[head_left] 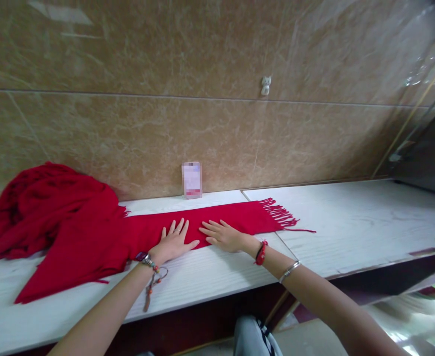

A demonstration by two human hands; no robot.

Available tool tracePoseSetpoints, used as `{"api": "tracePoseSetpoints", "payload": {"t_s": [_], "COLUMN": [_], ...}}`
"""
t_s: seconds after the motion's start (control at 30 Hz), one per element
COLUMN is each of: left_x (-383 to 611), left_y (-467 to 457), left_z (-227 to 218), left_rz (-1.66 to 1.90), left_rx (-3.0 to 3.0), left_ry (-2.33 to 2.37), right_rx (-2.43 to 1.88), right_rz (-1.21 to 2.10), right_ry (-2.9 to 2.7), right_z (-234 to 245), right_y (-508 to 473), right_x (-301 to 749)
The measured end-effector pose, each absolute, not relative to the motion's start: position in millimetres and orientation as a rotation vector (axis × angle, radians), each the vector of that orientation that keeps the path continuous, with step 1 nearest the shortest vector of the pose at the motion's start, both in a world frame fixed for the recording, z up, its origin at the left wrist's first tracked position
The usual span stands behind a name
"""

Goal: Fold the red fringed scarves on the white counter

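Note:
A red fringed scarf (235, 214) lies along the white counter, its right part flat in a narrow strip that ends in tassels. The rest of it is heaped and crumpled at the left, against the wall. My left hand (174, 243) rests flat on the strip with fingers spread. Beside it, a little to the right, my right hand (222, 235) also lies palm down on the cloth, fingers stretched out. Neither hand grips the fabric. One loose strand trails from the fringe to the right.
A phone-like card (192, 180) with a blurred face leans on the brown tiled wall (146, 133) behind the scarf. A small white cat-shaped hook (265, 85) is fixed to the tiles. The white counter (358, 212) stretches right toward a dark appliance (428, 148); its front edge is near me.

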State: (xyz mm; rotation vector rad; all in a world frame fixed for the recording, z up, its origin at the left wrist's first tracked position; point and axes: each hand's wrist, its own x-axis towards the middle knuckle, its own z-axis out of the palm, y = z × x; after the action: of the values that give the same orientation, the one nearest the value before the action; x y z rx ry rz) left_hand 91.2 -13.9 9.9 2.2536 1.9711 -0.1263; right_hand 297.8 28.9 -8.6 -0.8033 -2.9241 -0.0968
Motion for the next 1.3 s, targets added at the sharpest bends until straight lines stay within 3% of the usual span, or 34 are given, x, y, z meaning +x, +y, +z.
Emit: {"api": "tracePoseSetpoints", "payload": {"t_s": [0.4,0.77,1.1,1.3], "left_x": [88,88,89,93], "left_y": [-12,-12,-11,-13], "left_z": [9,10,13,21], "left_rz": [-0.137,-0.183,-0.195,-0.248], "left_rx": [2.240,2.243,2.225,2.200], "left_ry": [1.947,2.003,1.993,1.966], "right_rx": [-1.435,-0.875,-1.628,-1.439], "right_rz": [-0.484,-0.183,-0.268,-0.145], "right_ry": [-2.749,-2.774,-2.634,-2.459], "right_z": [-20,-14,-8,14], "right_y": [98,56,101,73], "right_x": [447,283,462,429]}}
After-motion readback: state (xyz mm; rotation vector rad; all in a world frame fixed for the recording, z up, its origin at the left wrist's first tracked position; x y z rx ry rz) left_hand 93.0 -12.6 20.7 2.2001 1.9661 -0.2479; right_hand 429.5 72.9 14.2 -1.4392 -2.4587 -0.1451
